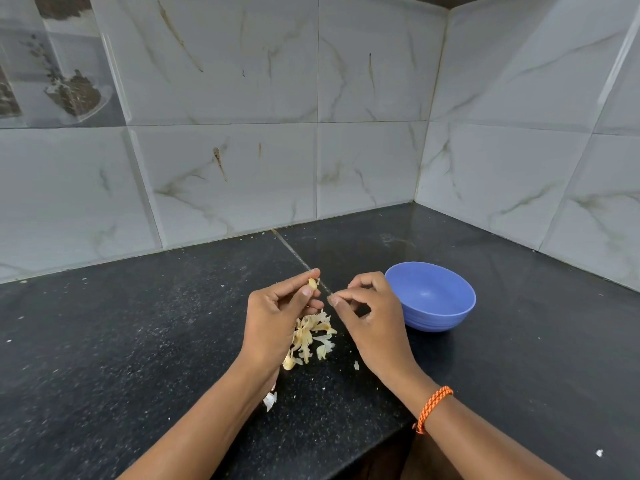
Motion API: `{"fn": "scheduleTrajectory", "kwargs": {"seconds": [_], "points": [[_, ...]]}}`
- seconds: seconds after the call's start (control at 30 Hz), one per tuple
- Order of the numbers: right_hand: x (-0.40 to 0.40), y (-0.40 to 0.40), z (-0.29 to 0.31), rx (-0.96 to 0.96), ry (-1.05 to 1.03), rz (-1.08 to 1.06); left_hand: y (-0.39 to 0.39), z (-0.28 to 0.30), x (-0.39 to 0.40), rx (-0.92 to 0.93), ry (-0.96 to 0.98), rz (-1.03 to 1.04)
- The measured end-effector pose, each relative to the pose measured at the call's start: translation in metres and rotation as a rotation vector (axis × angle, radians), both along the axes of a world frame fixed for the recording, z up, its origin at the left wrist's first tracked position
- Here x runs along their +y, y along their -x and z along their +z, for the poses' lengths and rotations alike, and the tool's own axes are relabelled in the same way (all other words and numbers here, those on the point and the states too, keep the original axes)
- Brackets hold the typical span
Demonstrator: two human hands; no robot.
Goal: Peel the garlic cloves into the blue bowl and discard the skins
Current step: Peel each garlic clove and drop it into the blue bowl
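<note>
Two hands are seen, the left hand (277,308) and the right hand (370,313). One garlic clove (313,283) is counted, one blue bowl (431,301), one heap of skins (310,337) mid-worktop, and one orange wristband (433,408).

worktop (138,341): black speckled stone, seam running back to the corner, pale crumbs scattered around | wall tiles (225,168): white marble-look with brownish streaks (bit grimy tbh) | picture tile (59,64): top left, dark splashy print | orange braided wristband (433,407)
</note>
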State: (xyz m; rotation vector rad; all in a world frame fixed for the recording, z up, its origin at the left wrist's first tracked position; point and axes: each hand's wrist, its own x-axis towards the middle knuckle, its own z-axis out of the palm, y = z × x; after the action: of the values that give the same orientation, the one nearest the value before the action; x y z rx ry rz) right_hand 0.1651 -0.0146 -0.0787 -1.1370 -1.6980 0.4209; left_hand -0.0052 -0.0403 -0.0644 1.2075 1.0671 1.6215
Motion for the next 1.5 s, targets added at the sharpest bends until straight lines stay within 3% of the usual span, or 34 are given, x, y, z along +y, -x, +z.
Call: {"fn": "scheduleTrajectory", "kwargs": {"seconds": [0.4, 0.6, 0.9, 1.2, 1.5], "points": [[0.003, -0.007, 0.006, 0.019, -0.034, 0.029, 0.002, 0.005, -0.003, 0.022, -0.017, 0.004], [-0.005, -0.005, 0.015, 0.391, 0.225, 0.322, 0.002, 0.003, -0.002, 0.046, -0.01, -0.006], [-0.003, -0.009, 0.015, 0.455, 0.233, 0.344, -0.001, 0.003, -0.004, 0.056, -0.008, -0.076], [-0.002, -0.007, 0.011, 0.454, 0.199, 0.327, 0.0, 0.002, -0.003, 0.115, -0.029, -0.014], [-0.003, -0.008, 0.013, 0.292, 0.155, 0.27, 0.0, 0.003, -0.004, 0.268, -0.063, 0.07]]}}
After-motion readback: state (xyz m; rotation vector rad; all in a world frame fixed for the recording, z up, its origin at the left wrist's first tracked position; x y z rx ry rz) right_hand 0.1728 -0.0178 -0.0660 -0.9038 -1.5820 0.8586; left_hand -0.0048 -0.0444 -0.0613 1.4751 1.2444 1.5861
